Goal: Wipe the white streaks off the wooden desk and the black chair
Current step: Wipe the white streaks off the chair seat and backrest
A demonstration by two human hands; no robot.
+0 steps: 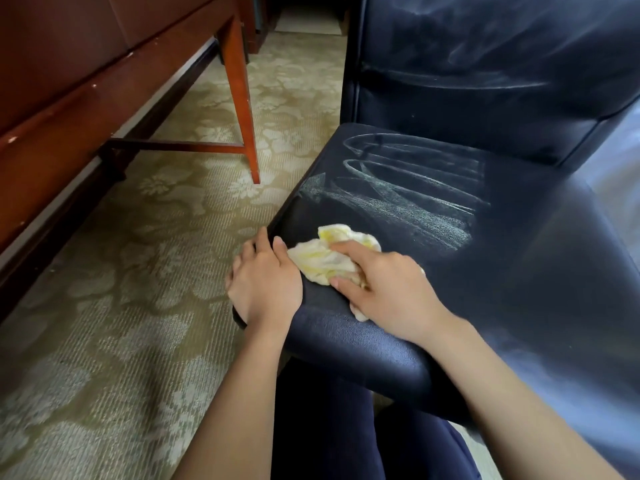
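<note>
Head view: right hand grips cloth; left hand grips chair.

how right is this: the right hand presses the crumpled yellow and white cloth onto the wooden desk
Wrong surface: the head view shows the right hand pressing the crumpled yellow and white cloth onto the black padded chair seat, not the wooden desk.

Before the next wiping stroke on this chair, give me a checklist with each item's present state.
1. Crumpled yellow-and-white cloth in right hand grip: ok.
2. Cloth touching black leather chair seat: ok.
3. Left hand holding seat's front corner: ok.
4. White streaks on seat cleared: not ok, they lie beyond the cloth.
5. Chair backrest free of streaks: not ok.
6. Brown wooden desk wiped: cannot tell, top out of view.
</note>
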